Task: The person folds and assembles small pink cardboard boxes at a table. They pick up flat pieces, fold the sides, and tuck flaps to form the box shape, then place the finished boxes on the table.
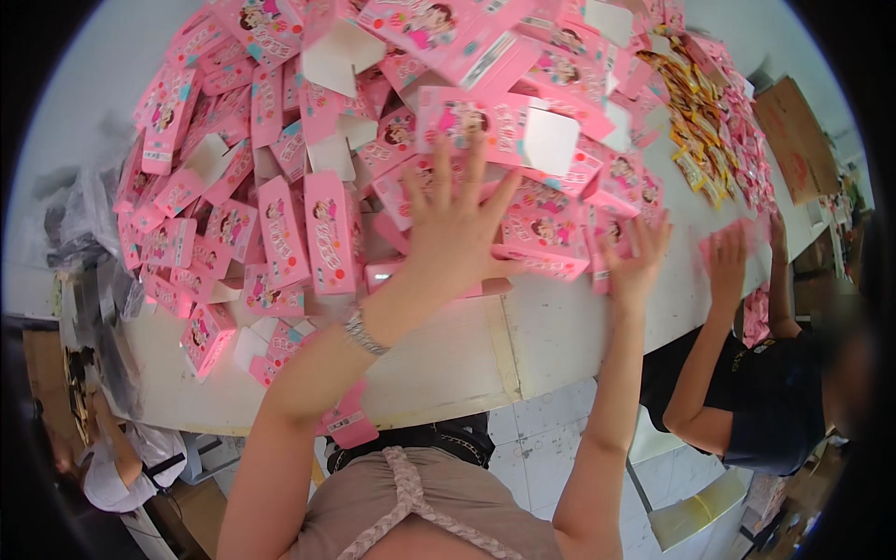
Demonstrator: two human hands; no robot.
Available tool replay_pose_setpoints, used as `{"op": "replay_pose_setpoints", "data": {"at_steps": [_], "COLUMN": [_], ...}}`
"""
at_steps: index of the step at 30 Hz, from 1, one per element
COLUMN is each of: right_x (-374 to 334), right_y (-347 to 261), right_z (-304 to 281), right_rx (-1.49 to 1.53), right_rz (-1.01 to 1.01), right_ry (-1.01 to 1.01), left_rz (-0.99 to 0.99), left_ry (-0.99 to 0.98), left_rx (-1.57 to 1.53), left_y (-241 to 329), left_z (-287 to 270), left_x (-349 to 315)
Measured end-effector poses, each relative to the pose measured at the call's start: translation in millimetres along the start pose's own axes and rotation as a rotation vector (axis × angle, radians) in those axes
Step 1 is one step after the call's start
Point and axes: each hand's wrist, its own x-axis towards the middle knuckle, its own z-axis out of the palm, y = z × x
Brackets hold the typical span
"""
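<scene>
A large heap of pink cardboard boxes with cartoon print lies in front of me, many with white flaps standing open. My left hand, a metal-banded watch on its wrist, reaches over the heap with fingers spread. Its fingertips overlap a pink box with an open white flap; whether they touch it I cannot tell. At the heap's right edge my right hand has its fingers apart, beside a small pink box. Another pink box lies between my two hands. Neither hand grips anything.
Yellow-orange packets and pink packets are piled at the far right, near a brown carton. A co-worker's hand is on the white table to my right. One pink box sits below the table edge by my left arm.
</scene>
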Motion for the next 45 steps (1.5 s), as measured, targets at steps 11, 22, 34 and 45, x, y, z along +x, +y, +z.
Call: {"op": "replay_pose_setpoints", "data": {"at_steps": [11,22,34,45], "right_x": [-32,-139,-136,-161], "right_y": [-80,-343,-352,-252], "right_z": [-40,-17,-10,-115], "right_rx": [-0.06,0.581,0.464,1.285], "right_rz": [0.081,-0.481,-0.229,-0.081], "right_ry": [0.334,-0.738,-1.036,-0.497], "left_rz": [0.184,-0.875,-0.833,-0.449], "left_ry": [0.238,0.224,0.204,0.142], "left_rx": [-0.471,-0.499,-0.458,-1.279], "left_y": [-24,-78,-80,10], "left_z": [-55,-124,-96,-106], "left_x": [-46,-334,-326,-259]}}
